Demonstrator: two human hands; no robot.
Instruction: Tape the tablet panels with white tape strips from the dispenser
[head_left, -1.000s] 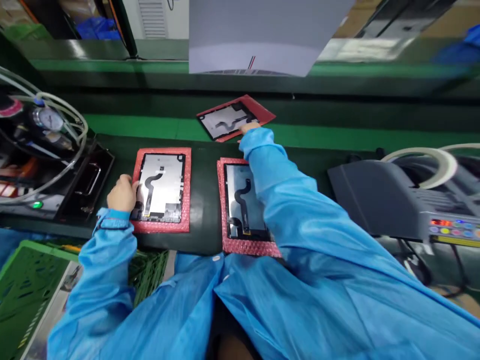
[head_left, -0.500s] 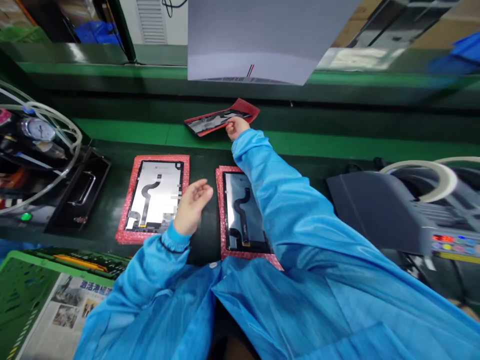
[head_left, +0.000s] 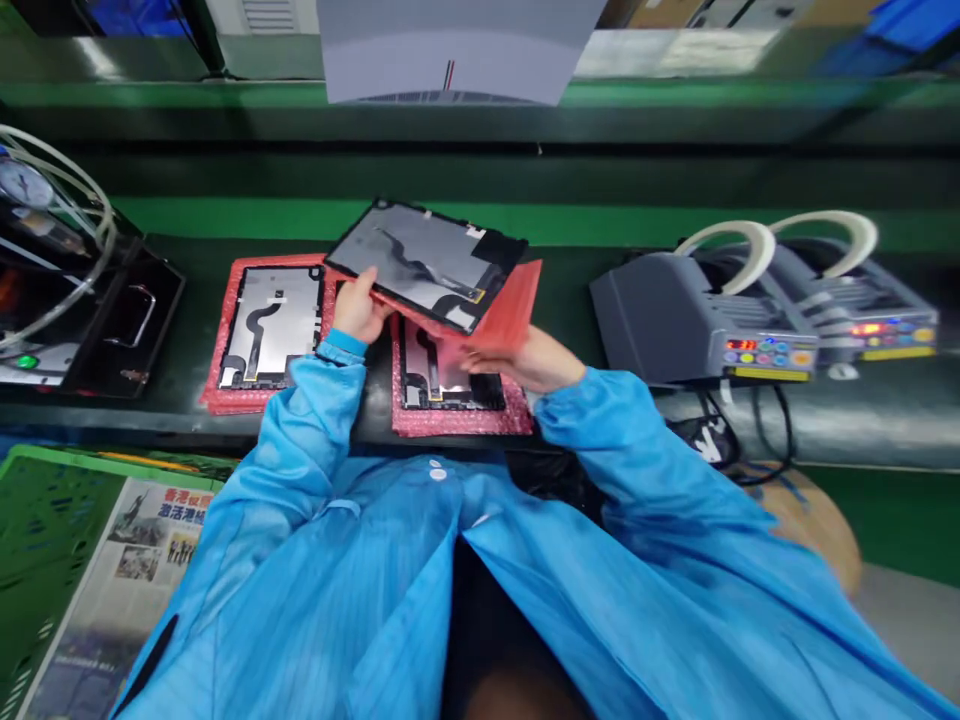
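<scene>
A display panel [head_left: 420, 255] with a black ribbon cable on its back is held tilted above the bench, a pink-red wrap sheet [head_left: 510, 312] underneath it. My left hand [head_left: 360, 308] is closed on the panel's near-left edge, thumb on top. At the lower right, my right hand [head_left: 536, 358] grips the wrap sheet from below; its fingertips are partly blurred. Below both hands lies a second panel [head_left: 450, 385] on pink bubble wrap [head_left: 517, 415], partly covered by the raised one. To the left, another panel [head_left: 281, 310] rests on its own bubble wrap [head_left: 225, 375].
Two grey tape dispensers [head_left: 652, 325] with white rings and lit buttons stand at the right. A black case [head_left: 139, 310] with hoses and a gauge [head_left: 26, 183] is at the left. A green crate [head_left: 45, 540] holds a newspaper [head_left: 142, 570]. A grey-white panel [head_left: 450, 50] hangs ahead.
The raised panel and its red wrap came from the back of the bench toward me. My left hand, free before, now holds the panel's edge. The view shifted right.
</scene>
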